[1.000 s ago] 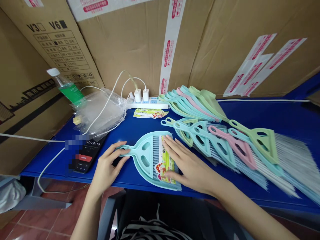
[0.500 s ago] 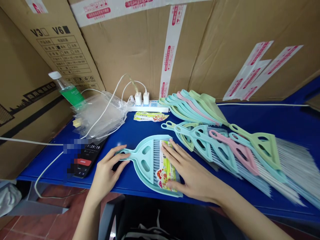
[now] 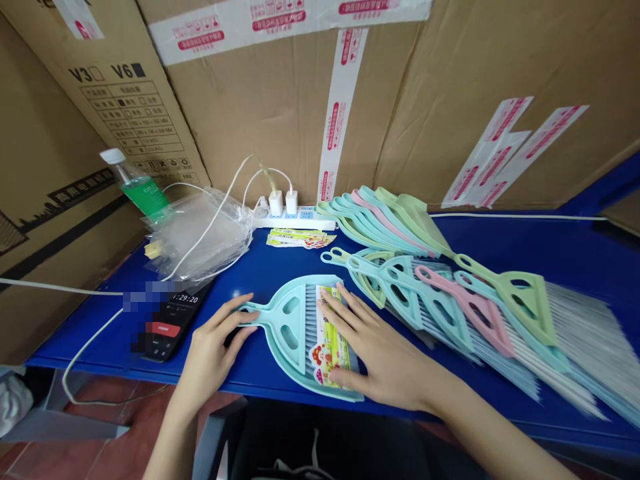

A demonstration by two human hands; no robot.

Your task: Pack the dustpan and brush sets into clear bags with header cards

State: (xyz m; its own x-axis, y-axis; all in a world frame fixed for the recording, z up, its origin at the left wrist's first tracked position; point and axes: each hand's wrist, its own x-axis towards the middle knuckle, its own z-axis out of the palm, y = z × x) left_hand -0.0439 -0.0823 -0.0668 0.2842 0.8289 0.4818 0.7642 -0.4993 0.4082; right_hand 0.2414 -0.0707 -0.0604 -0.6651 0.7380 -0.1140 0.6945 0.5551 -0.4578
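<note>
A light-blue dustpan lies flat near the table's front edge, with a matching brush nested in it, its bristles toward the right. A yellow-green label card with a red mushroom picture rests on the bristles. My left hand pinches the stacked handles between thumb and fingers. My right hand is spread over the card and the dustpan's right side, its fingertips on the card; part of the card is hidden under it.
Several brushes and a row of nested dustpans lie to the right. Behind are label cards and a power strip. Clear plastic bags, a bottle, a phone and white cables are at left.
The whole view has shifted slightly. My right hand's fingers have moved a little over the card; my left hand keeps its grip on the handles.
</note>
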